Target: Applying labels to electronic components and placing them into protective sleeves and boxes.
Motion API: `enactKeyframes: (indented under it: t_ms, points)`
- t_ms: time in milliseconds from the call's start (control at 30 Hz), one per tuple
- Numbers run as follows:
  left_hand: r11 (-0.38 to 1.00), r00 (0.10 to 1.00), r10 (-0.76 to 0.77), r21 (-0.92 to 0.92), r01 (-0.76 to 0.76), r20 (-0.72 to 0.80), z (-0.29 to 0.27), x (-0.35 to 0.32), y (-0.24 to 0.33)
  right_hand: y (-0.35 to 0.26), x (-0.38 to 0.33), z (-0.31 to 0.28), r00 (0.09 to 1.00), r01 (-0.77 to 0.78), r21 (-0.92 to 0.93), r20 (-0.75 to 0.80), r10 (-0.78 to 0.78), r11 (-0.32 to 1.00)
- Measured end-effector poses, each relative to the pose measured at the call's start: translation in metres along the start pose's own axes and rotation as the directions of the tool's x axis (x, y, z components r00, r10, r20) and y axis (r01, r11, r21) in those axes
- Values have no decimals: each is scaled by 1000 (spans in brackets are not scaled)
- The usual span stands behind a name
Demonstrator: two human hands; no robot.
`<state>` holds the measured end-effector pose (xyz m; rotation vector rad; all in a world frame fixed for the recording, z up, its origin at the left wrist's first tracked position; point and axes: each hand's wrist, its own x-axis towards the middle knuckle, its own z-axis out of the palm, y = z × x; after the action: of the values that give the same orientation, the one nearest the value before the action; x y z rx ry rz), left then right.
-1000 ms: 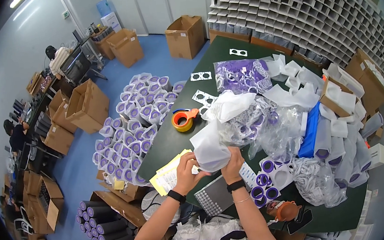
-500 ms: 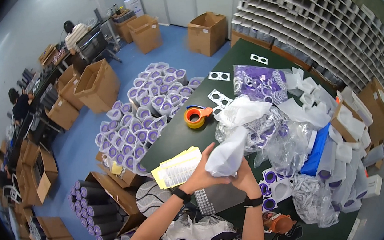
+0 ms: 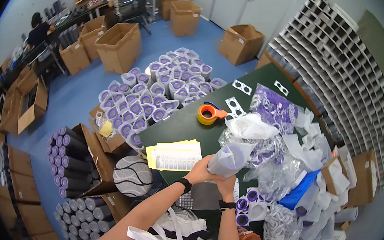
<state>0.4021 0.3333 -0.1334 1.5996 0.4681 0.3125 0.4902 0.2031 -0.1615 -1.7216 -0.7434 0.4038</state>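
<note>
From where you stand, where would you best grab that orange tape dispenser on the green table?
Probably by the round orange body of the tape dispenser, coming from above: it lies flat on the green table, ring hole upward, with bare table around its near side, handle pointing right.

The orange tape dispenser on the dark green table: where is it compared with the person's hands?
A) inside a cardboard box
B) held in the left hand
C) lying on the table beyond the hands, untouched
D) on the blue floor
C: the orange tape dispenser lies on the table, well beyond both hands, which hold a clear plastic bag with a purple-ended tube inside.
</note>
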Motion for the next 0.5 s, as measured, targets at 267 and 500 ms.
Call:
enactKeyframes:
  t_ms: [267, 500]
  points:
    - [978, 981, -192, -77, 192, 6, -57, -73, 81, -141, -30, 9, 993, -64, -115, 88, 74, 991]
    - [270, 922, -384, -961, 65, -46, -109, -166, 41, -207, -80, 80, 877, 177, -230, 478, -48, 957]
